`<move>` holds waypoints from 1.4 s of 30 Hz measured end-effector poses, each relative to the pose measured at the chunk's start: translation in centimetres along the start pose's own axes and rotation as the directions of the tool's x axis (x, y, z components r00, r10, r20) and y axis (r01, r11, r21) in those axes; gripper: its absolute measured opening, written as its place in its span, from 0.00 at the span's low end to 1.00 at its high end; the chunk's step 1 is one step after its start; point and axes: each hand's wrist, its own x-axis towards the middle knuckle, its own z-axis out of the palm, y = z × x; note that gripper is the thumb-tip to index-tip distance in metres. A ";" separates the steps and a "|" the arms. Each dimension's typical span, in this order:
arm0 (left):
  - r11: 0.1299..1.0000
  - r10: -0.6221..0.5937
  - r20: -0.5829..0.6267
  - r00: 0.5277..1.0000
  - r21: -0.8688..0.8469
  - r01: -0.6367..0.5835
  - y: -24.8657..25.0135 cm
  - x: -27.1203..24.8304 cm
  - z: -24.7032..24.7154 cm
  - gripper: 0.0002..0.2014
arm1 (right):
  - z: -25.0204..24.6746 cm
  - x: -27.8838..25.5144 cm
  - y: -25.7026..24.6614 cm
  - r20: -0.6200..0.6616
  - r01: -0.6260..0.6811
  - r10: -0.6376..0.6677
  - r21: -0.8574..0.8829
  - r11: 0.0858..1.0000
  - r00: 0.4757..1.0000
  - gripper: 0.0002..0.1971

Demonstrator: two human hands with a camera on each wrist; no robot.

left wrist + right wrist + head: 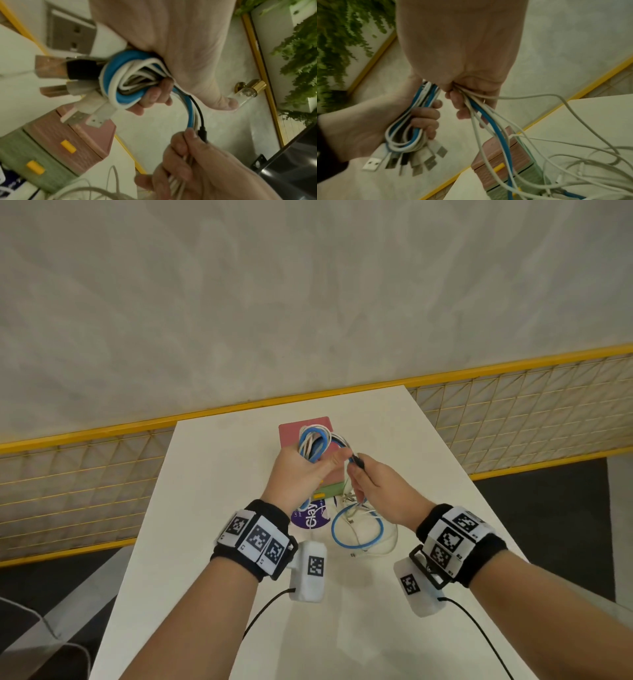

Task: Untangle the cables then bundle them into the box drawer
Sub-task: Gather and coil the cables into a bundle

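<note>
My left hand (301, 470) grips a coiled bundle of blue, white and black cables (313, 441) above the drawer box (298, 433), a small pink and green box with yellow handles (68, 146). Several USB plugs (89, 119) stick out of the coil (123, 81). My right hand (373, 484) pinches the loose cable strands (488, 115) just right of the coil, with a black plug (359, 462) above its fingers. The loose ends hang down to a blue and white loop (356, 529) on the white table (428, 460).
A round purple sticker (310, 517) lies on the table near my left wrist. A yellow-framed mesh railing (513, 409) runs behind the table. Black wrist-camera leads (479, 635) trail over the near part of the table. Green plants (300, 54) show in the wrist views.
</note>
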 end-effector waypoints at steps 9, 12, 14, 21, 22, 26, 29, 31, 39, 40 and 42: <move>0.975 -0.137 -0.021 0.990 -0.180 0.131 0.3 -0.5 2.1 0.18 | 2.5 -0.4 -1.3 -0.017 0.106 -0.111 -0.185 0.977 0.994 0.10; 0.987 -0.121 -0.095 0.988 -0.120 0.109 0.1 -0.4 2.2 0.15 | 2.4 -0.6 -1.2 -0.001 0.146 -0.147 -0.142 0.979 0.989 0.09; 0.993 -0.096 -0.172 0.980 -0.082 0.083 0.2 -0.1 1.9 0.16 | 2.0 -0.8 -1.1 0.003 0.153 -0.153 -0.048 0.987 0.988 0.09; 0.832 -0.040 -0.066 0.997 -0.555 -0.003 3.2 1.0 -1.5 0.16 | 1.6 -0.7 0.9 0.132 0.121 -0.107 -0.104 0.987 0.985 0.04; 0.814 0.002 -0.037 0.999 -0.580 -0.023 3.5 0.8 -1.8 0.15 | 1.5 -0.4 1.0 0.161 0.118 -0.099 -0.115 0.986 0.982 0.05; 0.842 0.061 0.111 0.992 -0.540 0.009 3.4 -0.1 -3.0 0.14 | 0.3 1.2 1.3 0.216 0.093 -0.046 -0.217 0.972 0.975 0.12; 0.908 -0.023 0.196 0.980 -0.406 0.102 2.6 -0.6 -3.6 0.13 | -0.8 2.7 1.2 0.139 0.054 -0.011 -0.308 0.950 0.990 0.07; 0.955 -0.112 0.139 0.984 -0.260 0.145 2.1 -0.6 -3.5 0.12 | -1.1 3.6 0.7 0.078 0.043 -0.015 -0.372 0.927 0.997 0.09; 0.997 -0.020 -0.383 0.924 -0.072 -0.008 1.0 -0.1 -3.7 0.16 | -0.7 3.0 0.1 0.057 0.022 0.010 -0.545 0.838 0.998 0.05; 1.000 0.001 -0.318 0.948 -0.022 -0.008 1.0 -0.3 -3.4 0.16 | -0.6 2.9 -0.1 0.044 0.008 0.019 -0.539 0.842 0.999 0.06; 0.999 0.016 -0.163 0.986 0.050 -0.008 0.9 -0.6 -2.5 0.13 | -0.4 2.9 -0.7 0.002 -0.010 0.012 -0.523 0.853 1.000 0.09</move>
